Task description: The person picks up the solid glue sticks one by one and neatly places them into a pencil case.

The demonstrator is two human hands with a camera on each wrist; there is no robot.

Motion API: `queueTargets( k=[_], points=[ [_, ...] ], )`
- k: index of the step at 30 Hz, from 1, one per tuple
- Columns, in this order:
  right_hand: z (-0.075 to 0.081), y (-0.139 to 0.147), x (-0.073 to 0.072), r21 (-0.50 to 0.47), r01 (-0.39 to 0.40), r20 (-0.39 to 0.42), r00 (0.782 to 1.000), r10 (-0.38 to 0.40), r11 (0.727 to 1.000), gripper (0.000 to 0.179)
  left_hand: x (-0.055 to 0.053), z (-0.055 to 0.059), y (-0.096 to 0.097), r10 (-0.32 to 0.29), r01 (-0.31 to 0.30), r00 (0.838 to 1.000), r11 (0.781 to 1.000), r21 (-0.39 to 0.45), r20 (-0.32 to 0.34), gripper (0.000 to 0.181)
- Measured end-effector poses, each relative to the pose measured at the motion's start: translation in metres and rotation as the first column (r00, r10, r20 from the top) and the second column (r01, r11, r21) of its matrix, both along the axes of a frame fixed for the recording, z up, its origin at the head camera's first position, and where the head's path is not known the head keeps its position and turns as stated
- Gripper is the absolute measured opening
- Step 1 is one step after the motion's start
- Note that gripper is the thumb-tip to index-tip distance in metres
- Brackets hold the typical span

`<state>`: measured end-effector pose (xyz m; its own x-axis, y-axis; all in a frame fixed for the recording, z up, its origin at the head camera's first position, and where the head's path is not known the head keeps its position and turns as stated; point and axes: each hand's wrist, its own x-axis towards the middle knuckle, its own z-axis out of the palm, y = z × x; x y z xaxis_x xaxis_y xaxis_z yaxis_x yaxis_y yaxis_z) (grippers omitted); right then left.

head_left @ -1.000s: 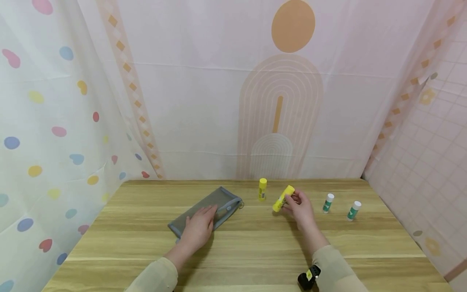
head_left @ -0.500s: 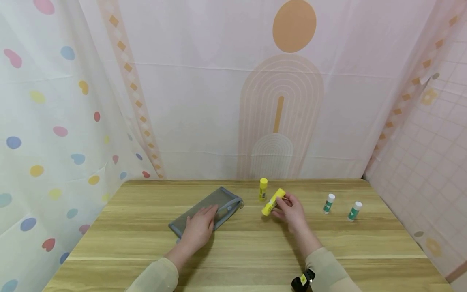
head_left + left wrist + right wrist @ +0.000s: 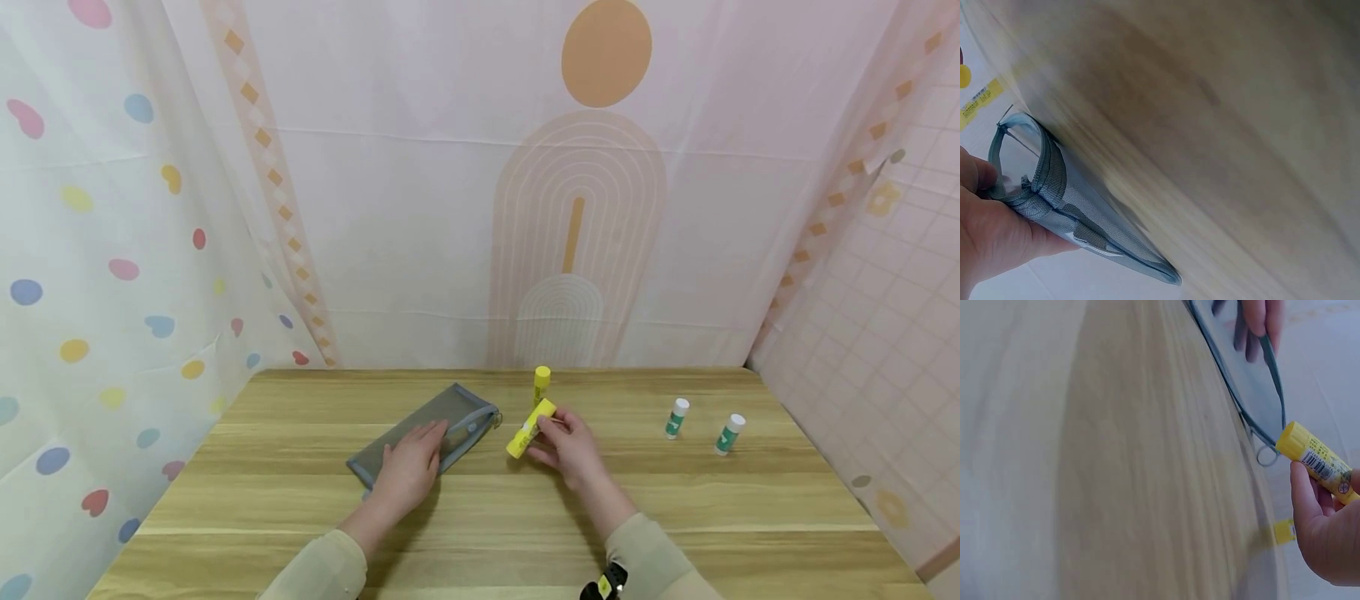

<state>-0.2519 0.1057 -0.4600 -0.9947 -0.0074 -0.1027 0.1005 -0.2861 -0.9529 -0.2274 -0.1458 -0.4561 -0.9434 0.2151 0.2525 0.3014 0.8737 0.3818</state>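
Observation:
My left hand (image 3: 408,467) lies over a flat grey mesh zipper pouch (image 3: 420,421) left of centre on the table. In the left wrist view the pouch's mouth gapes, and thumb and fingers pinch its blue-grey rim (image 3: 1044,153). A yellow glue stick (image 3: 531,429), capped and slanted, is gripped between the thumb and fingers of my right hand (image 3: 573,454), just right of the pouch. The right wrist view shows the end of this glue stick (image 3: 1316,459) close to the pouch's ring corner (image 3: 1266,455). Behind it a second yellow glue stick (image 3: 542,379) stands upright, partly hidden.
Two smaller glue sticks with white caps and green labels, one nearer (image 3: 728,436) and one farther (image 3: 676,419), stand upright at the right of the wooden table (image 3: 495,533). Patterned curtains (image 3: 405,250) rise behind the table and at both sides.
My right hand has carried the yellow glue stick leftward and a little nearer, toward the pouch. It now overlaps the standing yellow one. My left hand and the pouch have stayed put.

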Motion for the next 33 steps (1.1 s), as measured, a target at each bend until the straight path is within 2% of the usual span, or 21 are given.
queueTargets(
  k=[24,33],
  points=[
    [-0.009,-0.046,0.008,0.036,-0.141,0.032,0.99,0.14,0.989,0.037,0.002,0.003,0.001,0.009,-0.009,1.0,1.0,0.013,-0.017,0.038],
    [-0.01,-0.061,0.009,0.041,-0.138,0.06,0.989,0.136,0.99,0.038,0.001,0.002,0.002,0.016,-0.016,1.0,1.0,0.003,-0.004,0.039]
  ],
)
